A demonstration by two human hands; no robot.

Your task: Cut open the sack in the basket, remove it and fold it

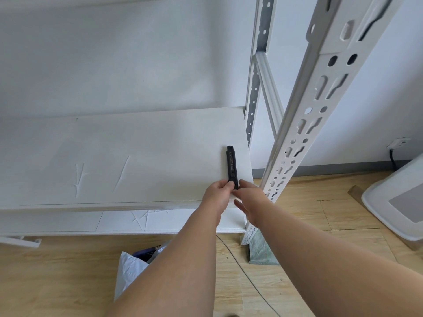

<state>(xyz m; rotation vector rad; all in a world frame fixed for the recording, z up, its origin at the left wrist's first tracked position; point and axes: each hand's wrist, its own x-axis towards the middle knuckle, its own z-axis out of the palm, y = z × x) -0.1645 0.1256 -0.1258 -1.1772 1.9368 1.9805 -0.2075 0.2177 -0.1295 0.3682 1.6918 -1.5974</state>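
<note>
Both arms extend forward to the white shelf board (pixel 128 156) of a white metal rack. A black utility knife (pixel 231 164) lies on the board near its right edge, lengthwise from near to far. The left hand (pixel 218 193) pinches the near end of the knife between thumb and curled fingers. The right hand (pixel 248 202) sits just right of the knife's near end, thumb close to the handle and fingers loosely spread and holding nothing; whether the thumb touches the knife cannot be told. A perforated rack upright (pixel 304 124) stands immediately right of the hands. On the wooden floor (pixel 320 225) below, near the left forearm, a white sack (pixel 129 271) shows partly, with a dark basket rim (pixel 146 252) behind it; most of both is hidden by the arm. A folded greenish woven sack (pixel 259 250) lies at the foot of the upright. A white lidded bin (pixel 393 197) stands at far right.
</note>
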